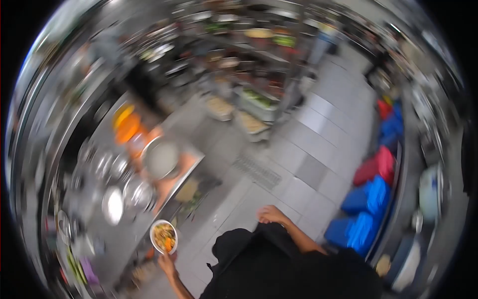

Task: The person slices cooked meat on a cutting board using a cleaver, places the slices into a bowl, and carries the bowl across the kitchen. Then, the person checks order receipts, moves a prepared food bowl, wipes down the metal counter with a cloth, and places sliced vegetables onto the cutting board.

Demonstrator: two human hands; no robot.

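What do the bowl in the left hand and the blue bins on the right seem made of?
Bowl: white, perhaps plastic, paper or ceramic; its pale rim looks smooth, but blur leaves this open.
Blue bins: probably plastic with a slight sheen, judging by their strong colour and paler highlights.

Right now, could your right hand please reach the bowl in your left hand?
Probably yes: the right hand looks empty, and nothing visible blocks its way across to the bowl that the left hand holds.

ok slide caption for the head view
Left hand holding a bowl of food near a metal table.
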